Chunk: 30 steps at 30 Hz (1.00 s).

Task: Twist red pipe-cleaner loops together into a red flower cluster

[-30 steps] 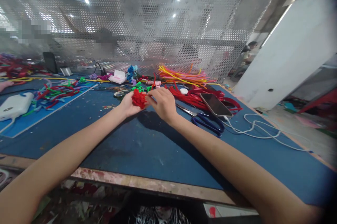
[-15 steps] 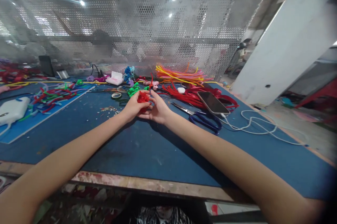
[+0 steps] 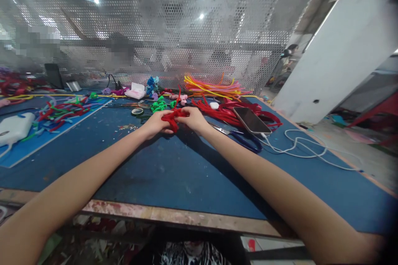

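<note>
Between my two hands is a bent red pipe cleaner piece, looped and fuzzy. My left hand closes on its left side, with the thumb on top. From the right, my right hand pinches the other side; some of its fingertips are hidden. One red stem end points up behind the hands. Just beyond them lie green fuzzy pieces and pink ones. Scissors with dark blue handles rest on the table to the right of my right hand, partly covered by my forearm.
A phone with a white cable lies right, beside red pipe cleaners. Yellow and pink stems sit at the back. Left are a roll of tape, a white device and mixed cut stems. A perforated metal panel stands behind.
My right hand has turned from fingers spread beside the red piece to pinching it. The piece, bunched in my left hand before, now shows as open loops between both hands.
</note>
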Motion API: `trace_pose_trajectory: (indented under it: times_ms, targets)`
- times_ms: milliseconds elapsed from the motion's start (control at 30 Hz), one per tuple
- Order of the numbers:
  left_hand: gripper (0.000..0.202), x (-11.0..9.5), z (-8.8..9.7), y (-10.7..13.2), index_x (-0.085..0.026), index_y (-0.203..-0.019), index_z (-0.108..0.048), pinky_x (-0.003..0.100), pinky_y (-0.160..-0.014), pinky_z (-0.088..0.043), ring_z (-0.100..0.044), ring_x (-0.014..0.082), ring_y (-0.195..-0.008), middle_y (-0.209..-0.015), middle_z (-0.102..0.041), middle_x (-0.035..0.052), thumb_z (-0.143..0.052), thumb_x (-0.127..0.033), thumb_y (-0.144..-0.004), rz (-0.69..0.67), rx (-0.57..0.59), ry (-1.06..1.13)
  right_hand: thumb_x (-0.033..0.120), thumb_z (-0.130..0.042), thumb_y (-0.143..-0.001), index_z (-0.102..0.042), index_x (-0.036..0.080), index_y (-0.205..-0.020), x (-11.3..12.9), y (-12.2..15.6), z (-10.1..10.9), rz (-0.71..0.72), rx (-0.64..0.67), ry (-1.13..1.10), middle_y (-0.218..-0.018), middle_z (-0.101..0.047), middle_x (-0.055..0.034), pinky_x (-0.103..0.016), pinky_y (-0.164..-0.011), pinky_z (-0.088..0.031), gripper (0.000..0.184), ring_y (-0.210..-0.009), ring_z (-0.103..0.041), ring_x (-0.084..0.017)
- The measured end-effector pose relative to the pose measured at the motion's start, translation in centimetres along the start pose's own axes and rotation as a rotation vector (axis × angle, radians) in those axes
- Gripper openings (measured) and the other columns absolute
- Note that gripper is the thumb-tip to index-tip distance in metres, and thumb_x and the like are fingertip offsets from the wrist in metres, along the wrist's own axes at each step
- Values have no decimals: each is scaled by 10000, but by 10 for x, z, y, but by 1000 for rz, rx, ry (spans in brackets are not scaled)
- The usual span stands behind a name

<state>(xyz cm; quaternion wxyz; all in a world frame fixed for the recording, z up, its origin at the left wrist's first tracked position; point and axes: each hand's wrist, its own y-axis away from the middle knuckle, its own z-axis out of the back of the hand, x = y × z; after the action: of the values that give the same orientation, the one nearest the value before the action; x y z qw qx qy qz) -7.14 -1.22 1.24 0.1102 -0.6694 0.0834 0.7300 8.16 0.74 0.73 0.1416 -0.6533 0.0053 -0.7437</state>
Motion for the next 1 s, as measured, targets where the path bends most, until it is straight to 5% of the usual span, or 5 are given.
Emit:
trace_pose_trajectory:
  times_ms: [233,500,667,833,1000]
  targets:
    - [231,-1,14,-11,-161,-1036,-522,125,-309,-320,-547,74,-423,-724,-611,21,-508,-276,-836,-72,-214,-53,101,-710,-515,-607,152,-637,1,-9,26,223,-70,338,-650,-532,31,-272,-720,-390,168,-671,-466,-113]
    - [445,0,13,-14,-146,-1066,-512,328,-826,-488,-638,170,-898,-1004,-621,63,-495,7,-649,-134,-8,55,91,-485,-661,-632,123,-865,14,-10,25,182,102,414,-688,-583,1,-225,-561,-437,254,-550,-515,-88]
    - [365,-3,17,-9,-126,-1067,-571,410,-914,-428,-584,237,-1016,-1089,-625,108,-566,-309,-752,-285,110,-380,146,-540,-646,-646,142,-899,24,-6,34,189,255,493,-848,-629,-19,-256,-682,-462,274,-709,-572,-123]
    - [630,-3,18,-4,-151,-1246,-472,383,-973,-370,-499,263,-1128,-1262,-527,106,-641,-388,-688,-326,237,-927,345,-727,-545,-490,164,-1235,19,5,25,247,489,1033,-1154,-556,-119,-337,-818,-438,752,-997,-540,-253]
    - [367,4,8,-3,-103,-1126,-555,327,-865,-430,-574,231,-978,-1090,-618,120,-533,-241,-786,-412,259,-1193,240,-572,-741,-593,116,-1060,8,7,9,292,400,1252,-1016,-611,-160,-348,-806,-415,343,-962,-565,-274]
